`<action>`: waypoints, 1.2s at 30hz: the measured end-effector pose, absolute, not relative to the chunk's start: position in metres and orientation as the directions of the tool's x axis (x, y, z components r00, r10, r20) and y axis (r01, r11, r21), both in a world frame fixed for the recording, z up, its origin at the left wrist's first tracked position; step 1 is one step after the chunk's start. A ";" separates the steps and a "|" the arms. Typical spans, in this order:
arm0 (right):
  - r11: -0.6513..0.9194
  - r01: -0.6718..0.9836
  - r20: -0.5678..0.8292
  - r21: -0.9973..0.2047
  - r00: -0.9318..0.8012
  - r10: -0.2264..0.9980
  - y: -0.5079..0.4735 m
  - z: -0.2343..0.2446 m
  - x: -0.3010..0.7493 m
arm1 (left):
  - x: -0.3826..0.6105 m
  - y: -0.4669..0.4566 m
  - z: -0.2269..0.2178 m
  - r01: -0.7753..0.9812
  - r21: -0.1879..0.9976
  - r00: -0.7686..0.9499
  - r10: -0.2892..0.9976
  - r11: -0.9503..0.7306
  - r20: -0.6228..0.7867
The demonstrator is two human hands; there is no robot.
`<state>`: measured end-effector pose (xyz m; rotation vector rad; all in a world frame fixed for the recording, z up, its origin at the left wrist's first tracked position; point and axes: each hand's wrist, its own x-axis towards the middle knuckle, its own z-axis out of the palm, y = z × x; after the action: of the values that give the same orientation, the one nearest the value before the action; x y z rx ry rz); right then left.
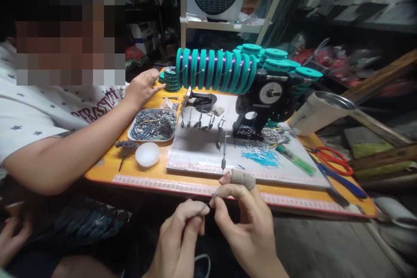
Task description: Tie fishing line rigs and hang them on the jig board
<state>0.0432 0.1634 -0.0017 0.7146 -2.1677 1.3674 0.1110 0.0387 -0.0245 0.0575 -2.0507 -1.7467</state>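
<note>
My left hand [182, 236] and my right hand [249, 221] meet just in front of the table edge, thumb and forefinger pinched on each. Between the fingertips is a tiny item, too small and blurred to name. Pale wraps cover a finger on either hand. Just beyond them, a fishing float rig with a dark sinker [223, 163] hangs or lies over the white board [202, 156]. Above the board is a row of teal line spools [211, 69] wound with purple line, beside a black winding stand [269, 95]. Several small sinkers on lines hang below the spools.
At left a person's arm [87, 147] rests on the orange table [104, 169]. A tray of small parts [153, 139], a white bowl [147, 154], light-blue pieces [260, 156], a green tube [296, 160], red scissors [335, 160], blue-handled pliers [345, 182] and a white cup [317, 115] stand about.
</note>
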 end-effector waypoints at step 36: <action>0.225 -0.720 0.537 -0.657 -0.656 -0.531 0.167 0.014 0.050 | 0.103 0.013 -0.038 0.360 0.922 -0.897 -0.219 0.145 0.385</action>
<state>0.0497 0.1669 0.0140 1.1914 -2.2955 1.4040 0.1035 0.0133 -0.0376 -0.1349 -1.9984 -1.8019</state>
